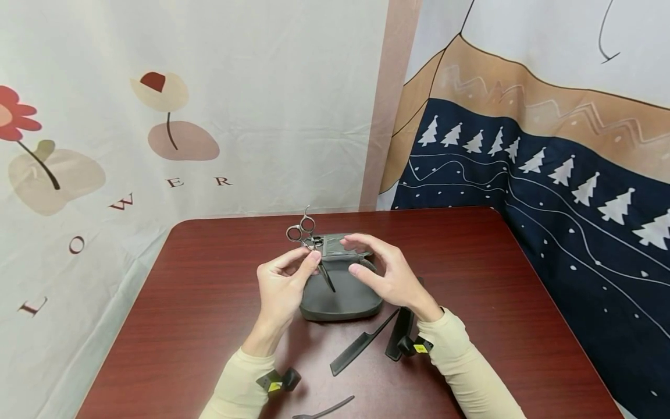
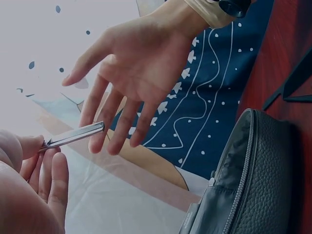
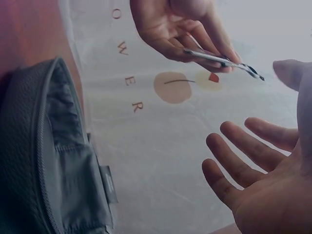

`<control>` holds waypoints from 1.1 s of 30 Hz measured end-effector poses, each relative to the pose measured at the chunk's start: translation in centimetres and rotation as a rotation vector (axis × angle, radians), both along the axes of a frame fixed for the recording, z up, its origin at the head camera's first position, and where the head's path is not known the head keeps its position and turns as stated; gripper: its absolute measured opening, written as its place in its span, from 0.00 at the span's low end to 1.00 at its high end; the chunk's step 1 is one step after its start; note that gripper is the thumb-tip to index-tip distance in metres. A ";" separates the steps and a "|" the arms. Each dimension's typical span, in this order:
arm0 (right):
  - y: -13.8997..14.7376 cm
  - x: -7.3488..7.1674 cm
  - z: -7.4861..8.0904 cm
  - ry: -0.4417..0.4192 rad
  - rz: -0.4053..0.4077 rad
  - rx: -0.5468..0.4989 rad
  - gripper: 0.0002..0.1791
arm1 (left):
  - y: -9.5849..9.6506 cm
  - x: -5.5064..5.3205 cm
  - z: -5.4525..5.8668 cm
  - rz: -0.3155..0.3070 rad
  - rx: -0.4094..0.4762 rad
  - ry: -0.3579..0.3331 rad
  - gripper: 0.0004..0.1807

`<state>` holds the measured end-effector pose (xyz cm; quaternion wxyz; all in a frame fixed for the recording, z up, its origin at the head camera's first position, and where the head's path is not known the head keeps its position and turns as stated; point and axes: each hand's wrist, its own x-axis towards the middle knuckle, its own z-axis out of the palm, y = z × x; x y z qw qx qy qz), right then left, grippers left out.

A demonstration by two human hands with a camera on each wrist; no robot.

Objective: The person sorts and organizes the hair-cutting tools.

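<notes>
Reddish table (image 1: 209,279); left hand (image 1: 282,285) pinches scissors (image 1: 327,276), long axis slanting, tips down; right hand (image 1: 386,273) loosely spread.

The person's bare left hand (image 1: 282,285) is raised, its thumb and fingers closed in a pinch. The bare right hand (image 1: 384,273) is lifted opposite, palm turned toward the left, fingers loosely extended and spread, thumb apart. Both forearms (image 1: 466,361), in close-fitting pale cream fabric sleeves, reach forward, converging toward the hands.
</notes>
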<state>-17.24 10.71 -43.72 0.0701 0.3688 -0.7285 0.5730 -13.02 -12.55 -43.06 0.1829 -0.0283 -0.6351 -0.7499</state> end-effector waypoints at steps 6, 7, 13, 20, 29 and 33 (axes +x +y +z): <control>-0.9 0.5 -0.3 -0.011 0.022 0.034 0.26 | 0.0 0.0 -0.1 0.005 0.017 0.000 0.07; -1.1 0.5 -0.4 -0.018 0.029 0.036 0.25 | 0.0 0.0 -0.1 0.005 0.021 0.001 0.07; -1.7 0.8 -0.8 -0.070 0.043 0.040 0.18 | 0.0 0.0 -0.1 0.009 0.038 0.006 0.07; -2.1 0.9 -1.3 -0.151 0.040 0.059 0.12 | 0.1 0.0 0.0 0.007 0.069 0.000 0.06; -2.7 1.2 -1.4 -0.179 0.038 0.051 0.07 | 0.3 0.0 -0.1 0.003 0.089 -0.001 0.05; -2.9 1.3 -1.4 -0.168 0.033 0.050 0.05 | 0.4 0.0 -0.2 0.006 0.081 -0.005 0.05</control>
